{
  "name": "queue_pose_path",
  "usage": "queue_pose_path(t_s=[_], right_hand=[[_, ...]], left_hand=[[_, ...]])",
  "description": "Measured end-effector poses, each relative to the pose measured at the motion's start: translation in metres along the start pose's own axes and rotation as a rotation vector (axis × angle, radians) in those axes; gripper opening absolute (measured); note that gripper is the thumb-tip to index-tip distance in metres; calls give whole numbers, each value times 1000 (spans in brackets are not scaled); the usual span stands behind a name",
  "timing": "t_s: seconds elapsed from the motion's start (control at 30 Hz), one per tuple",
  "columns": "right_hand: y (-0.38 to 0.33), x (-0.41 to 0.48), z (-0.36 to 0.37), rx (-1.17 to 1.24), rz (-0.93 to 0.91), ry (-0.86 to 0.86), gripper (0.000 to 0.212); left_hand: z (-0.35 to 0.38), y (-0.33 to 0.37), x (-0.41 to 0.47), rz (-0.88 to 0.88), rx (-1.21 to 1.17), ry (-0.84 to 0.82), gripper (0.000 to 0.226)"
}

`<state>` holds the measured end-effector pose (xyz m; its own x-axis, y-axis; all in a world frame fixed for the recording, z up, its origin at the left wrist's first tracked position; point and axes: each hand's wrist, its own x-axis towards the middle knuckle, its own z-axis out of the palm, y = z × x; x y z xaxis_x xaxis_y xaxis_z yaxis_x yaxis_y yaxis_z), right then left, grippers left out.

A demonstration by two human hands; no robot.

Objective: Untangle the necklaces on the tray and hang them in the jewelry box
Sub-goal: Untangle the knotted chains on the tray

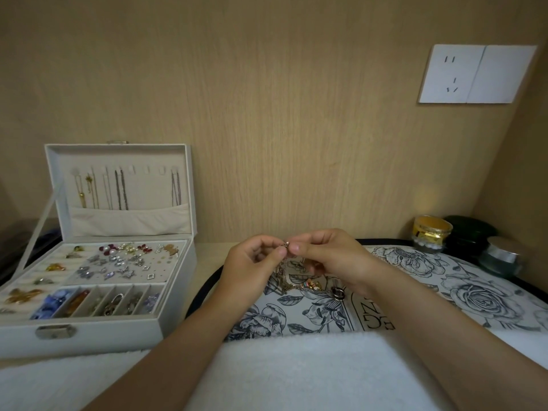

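Fingertips of left hand [255,259] and right hand [323,256] pinch one necklace [285,247] between them. Its chain hangs onto the tray [444,280].

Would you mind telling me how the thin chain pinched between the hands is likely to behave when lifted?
The thin metal chain necklace hangs limp below the left hand and right hand, so probably floppy. Its links look fine, so likely light. Its lower end joins the tangled pile on the floral-print tray, so it may snag.

necklace tangle [284,277] blurred, hands partly hiding it
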<state>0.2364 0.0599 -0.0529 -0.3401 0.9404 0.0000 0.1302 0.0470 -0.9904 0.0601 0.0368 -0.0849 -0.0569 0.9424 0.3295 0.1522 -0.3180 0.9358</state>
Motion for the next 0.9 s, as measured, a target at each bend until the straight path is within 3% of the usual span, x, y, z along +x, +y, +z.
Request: queue_pose_path(t_s=[0.27,0.43,0.6,0.73,0.9], right_hand=[[2,0,2,-205,-104,33,9],[5,-1,12,-276,-113,-49,27],[7,-1,9,-508,-138,-111,31],[7,0,8,-434,-166,-107,30],[6,2,3,-372,-189,-108,17]], left_hand=[[3,-4,-1,1,172,-44,12],[5,1,-3,5,103,-86,12],[1,1,-2,-9,4,-79,14],[0,-1,-2,-34,9,-137,12],[0,-3,0,-22,74,-85,6]])
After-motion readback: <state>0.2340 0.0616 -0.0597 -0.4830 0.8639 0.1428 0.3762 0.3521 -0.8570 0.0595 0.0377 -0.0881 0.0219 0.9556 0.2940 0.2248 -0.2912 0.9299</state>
